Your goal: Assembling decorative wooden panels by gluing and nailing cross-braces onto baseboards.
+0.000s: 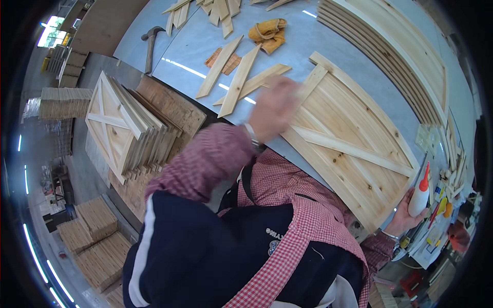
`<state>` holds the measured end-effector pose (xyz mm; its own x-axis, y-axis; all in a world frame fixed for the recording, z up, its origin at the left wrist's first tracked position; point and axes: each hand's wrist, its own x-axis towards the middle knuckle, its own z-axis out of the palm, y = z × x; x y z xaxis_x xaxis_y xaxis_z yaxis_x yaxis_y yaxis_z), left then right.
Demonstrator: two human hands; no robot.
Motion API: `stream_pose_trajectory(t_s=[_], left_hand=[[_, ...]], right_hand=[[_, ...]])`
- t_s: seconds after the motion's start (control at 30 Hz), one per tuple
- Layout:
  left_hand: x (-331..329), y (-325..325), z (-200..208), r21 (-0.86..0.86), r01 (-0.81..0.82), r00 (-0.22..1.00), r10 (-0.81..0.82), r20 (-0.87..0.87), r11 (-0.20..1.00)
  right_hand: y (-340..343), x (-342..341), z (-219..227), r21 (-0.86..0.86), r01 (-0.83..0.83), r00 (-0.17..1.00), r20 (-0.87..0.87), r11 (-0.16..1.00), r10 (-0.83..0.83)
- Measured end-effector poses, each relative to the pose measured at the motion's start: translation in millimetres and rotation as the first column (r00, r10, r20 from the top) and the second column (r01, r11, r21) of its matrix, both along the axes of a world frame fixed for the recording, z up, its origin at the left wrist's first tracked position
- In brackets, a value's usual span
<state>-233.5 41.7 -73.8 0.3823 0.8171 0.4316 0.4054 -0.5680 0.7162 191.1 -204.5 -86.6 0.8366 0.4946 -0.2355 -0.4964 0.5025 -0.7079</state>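
A framed pale wooden panel (354, 169) lies on the blue-grey tabletop, with a diagonal slat (354, 150) across its face. My left hand (277, 109) is at the panel's left edge, smeared by motion, so its fingers cannot be read. At the panel's lower right corner, my right hand (404, 214) grips a white squeeze bottle (419, 199) with a red nozzle, which points up. Several loose slats with angled ends (240, 82) lie just beyond my left hand, some crossing each other.
A hammer (150, 49) and a yellow work glove (267, 35) lie farther back on the table. Stacked panels (380, 51) line the far right. Finished-looking panels with crossed slats (110, 126) stand piled at the left. Tools and papers (436, 226) crowd the right side.
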Motion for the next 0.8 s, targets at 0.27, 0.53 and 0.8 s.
stream_pose_trajectory(t_s=[0.27,0.53,0.8], left_hand=[[-112.2,41.4,26.1,0.366,0.004,0.815,0.209,-0.54,0.931],[-108.6,49.9,13.9,0.178,-0.166,0.914,0.219,-0.34,0.97],[-118.8,50.5,14.5,0.016,-0.318,0.893,0.306,-0.33,0.948]], right_hand=[[-7.3,-6.1,5.9,-0.024,-0.006,1.0,0.024,1.0,0.007],[-4.2,-22.7,18.8,-0.035,0.0,0.999,0.034,0.999,0.001],[-2.5,-27.2,22.2,-0.046,0.0,1.0,0.001,0.999,0.0]])
